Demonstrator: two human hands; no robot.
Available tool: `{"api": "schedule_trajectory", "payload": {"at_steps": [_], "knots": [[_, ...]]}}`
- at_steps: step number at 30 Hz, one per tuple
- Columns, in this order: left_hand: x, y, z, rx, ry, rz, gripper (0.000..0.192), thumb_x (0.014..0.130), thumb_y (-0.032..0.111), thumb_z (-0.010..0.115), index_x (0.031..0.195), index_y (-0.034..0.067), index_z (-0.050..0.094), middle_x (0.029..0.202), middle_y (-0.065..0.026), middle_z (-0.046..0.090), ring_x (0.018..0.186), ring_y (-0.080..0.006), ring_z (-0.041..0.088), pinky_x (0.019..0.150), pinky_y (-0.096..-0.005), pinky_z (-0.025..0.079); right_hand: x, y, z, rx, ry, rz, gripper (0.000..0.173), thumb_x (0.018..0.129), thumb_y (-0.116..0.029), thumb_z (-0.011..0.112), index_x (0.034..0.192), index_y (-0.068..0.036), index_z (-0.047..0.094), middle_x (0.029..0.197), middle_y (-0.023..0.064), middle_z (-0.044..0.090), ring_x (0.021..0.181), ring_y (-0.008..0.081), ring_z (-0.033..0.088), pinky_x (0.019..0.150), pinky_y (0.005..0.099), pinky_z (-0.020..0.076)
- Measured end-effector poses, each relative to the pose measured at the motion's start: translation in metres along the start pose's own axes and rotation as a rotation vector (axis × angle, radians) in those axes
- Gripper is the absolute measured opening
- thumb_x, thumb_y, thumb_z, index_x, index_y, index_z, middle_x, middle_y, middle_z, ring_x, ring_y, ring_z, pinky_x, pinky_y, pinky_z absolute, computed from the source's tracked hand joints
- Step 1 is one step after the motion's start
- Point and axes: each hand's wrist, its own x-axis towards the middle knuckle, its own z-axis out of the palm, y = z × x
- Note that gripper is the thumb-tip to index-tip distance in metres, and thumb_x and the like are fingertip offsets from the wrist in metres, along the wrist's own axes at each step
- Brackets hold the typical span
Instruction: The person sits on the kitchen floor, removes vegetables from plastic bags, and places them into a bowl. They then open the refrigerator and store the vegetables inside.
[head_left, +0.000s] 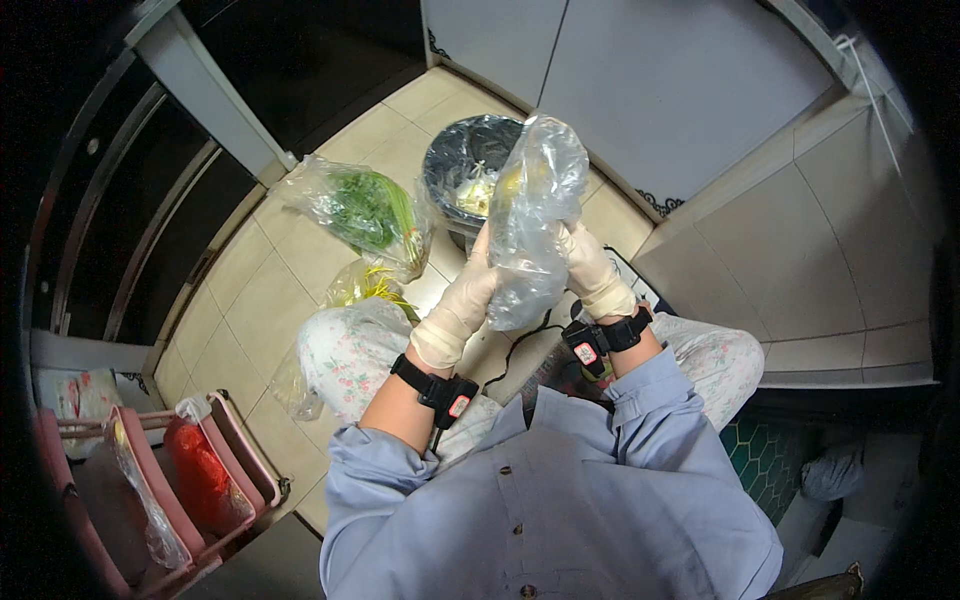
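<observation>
Both my hands wear pale thin gloves and hold a clear plastic bag (534, 225) upright between them, partly in front of a lined bin. My left hand (465, 300) grips its left side, my right hand (592, 266) its right side. Something yellowish shows dimly through the upper part of the bag; I cannot tell what. The black bin (442, 169) has a clear liner and holds pale scraps (476, 191). Left of the bin, a clear bag of leafy green vegetables (371, 206) lies on the floor. Nearer my left knee is a bag with thin yellow-green stalks (379, 285).
A pink rack (195, 540) with a red bag (199, 469) stands at the lower left. Sliding door frames (157, 217) run along the left. White cabinet doors (660, 90) and a tiled wall (795, 240) bound the right. A dark cable (517, 349) lies between my legs.
</observation>
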Motion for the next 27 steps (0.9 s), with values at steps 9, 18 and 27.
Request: {"api": "schedule_trajectory", "payload": {"at_steps": [9,18,27], "knots": [[-0.015,-0.018,-0.052,1.595,0.093,0.723,0.038,0.086,0.017,0.062,0.122,0.005,0.060,0.113,-0.0110,0.064,0.100,-0.0267,0.062,0.092,-0.0357,0.049,0.012,-0.039,0.035,-0.331,0.226,-0.161,0.027,0.099,-0.019,0.055,0.113,0.003,0.064,0.101,0.0064,0.069,0.092,0.0132,0.061,0.083,0.0259,0.0484],[-0.024,0.023,-0.014,0.266,0.108,0.451,0.074,0.079,0.011,0.073,0.143,0.008,0.036,0.130,-0.0092,0.054,0.108,-0.0221,0.059,0.095,-0.0343,0.048,0.018,-0.039,0.017,-0.250,0.152,-0.227,0.032,0.096,-0.013,0.053,0.123,0.003,0.056,0.116,0.0132,0.062,0.103,0.0199,0.062,0.086,0.0275,0.0496],[-0.020,0.041,-0.009,0.146,0.553,0.571,0.093,0.073,0.000,0.080,0.146,0.008,0.023,0.130,-0.0107,0.050,0.114,-0.0208,0.055,0.095,-0.0324,0.048,0.016,-0.089,0.055,-0.179,0.064,-0.253,0.095,0.080,-0.023,0.075,0.153,-0.010,0.016,0.154,0.0182,0.024,0.136,0.0296,0.037,0.111,0.0425,0.0345]]}}
